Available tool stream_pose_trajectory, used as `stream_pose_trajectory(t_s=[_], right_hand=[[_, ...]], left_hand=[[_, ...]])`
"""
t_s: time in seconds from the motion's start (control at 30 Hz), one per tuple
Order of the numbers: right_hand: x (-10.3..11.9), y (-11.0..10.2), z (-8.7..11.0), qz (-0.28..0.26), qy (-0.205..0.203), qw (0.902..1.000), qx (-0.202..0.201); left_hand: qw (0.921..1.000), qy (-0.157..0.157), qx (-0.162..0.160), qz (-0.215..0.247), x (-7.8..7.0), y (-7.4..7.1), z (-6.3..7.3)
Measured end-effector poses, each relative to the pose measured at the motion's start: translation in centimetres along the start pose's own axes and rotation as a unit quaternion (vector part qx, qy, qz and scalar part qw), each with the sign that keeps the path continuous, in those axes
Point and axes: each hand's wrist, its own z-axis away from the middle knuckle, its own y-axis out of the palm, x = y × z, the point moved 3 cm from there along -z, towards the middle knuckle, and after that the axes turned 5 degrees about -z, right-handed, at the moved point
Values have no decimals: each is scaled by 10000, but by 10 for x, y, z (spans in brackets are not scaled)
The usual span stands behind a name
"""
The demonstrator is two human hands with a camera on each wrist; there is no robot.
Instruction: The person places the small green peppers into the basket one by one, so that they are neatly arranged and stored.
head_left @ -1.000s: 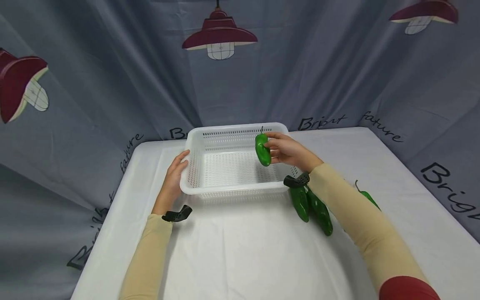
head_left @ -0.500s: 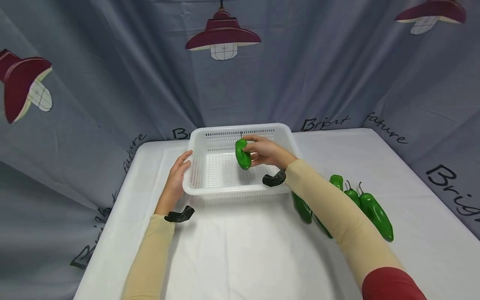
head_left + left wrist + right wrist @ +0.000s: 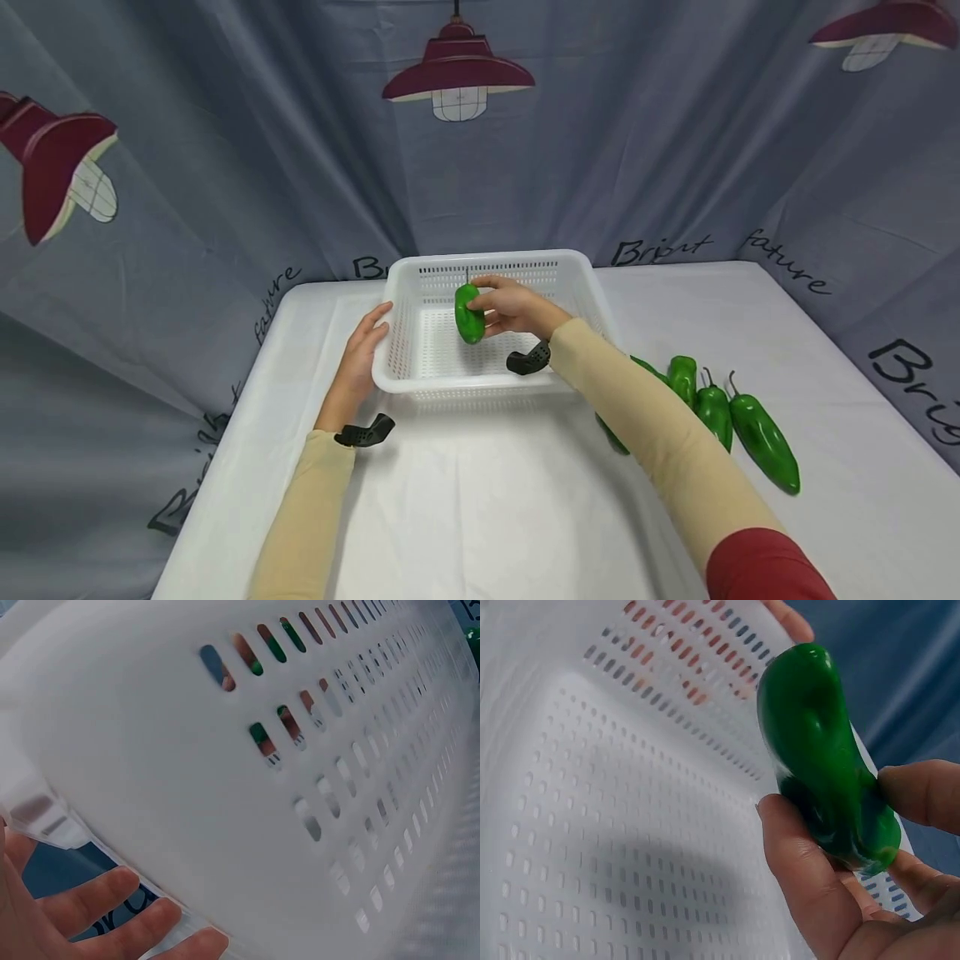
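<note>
My right hand [image 3: 513, 308] pinches a green pepper [image 3: 469, 314] between thumb and fingers, over the inside of a white plastic basket [image 3: 495, 385]. In the right wrist view the glossy pepper [image 3: 810, 727] is tilted above the basket's slotted floor [image 3: 615, 825]. On the basket's left side, my left hand [image 3: 360, 358] rests against the outer wall and rim. The left wrist view shows its fingers [image 3: 135, 930] fairly straight and spread along that wall. Right of the basket lie several more green peppers [image 3: 765, 442], some partly hidden by the right forearm.
A white cloth [image 3: 450, 517] covers the table, which ends at the back against a grey-blue curtain [image 3: 300, 167] printed with red lamps. The right sleeve [image 3: 637, 408] crosses over the table's right half. Black wrist cameras [image 3: 366, 431] sit on both wrists.
The right hand has carried the pepper leftward, from the basket's right side to its middle-left. More peppers on the right show past the forearm. The left hand stays at the rim.
</note>
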Motion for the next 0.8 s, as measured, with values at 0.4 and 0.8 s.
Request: stream_pose_trajectory(t_s=[0.4, 0.8], right_hand=[[-6, 11, -10, 519, 304, 9982, 75], [-8, 23, -26, 619, 437, 9966, 324]], left_hand=[[9999, -105, 47, 9, 7, -4, 1], [9998, 50, 162, 80, 3, -3, -1]])
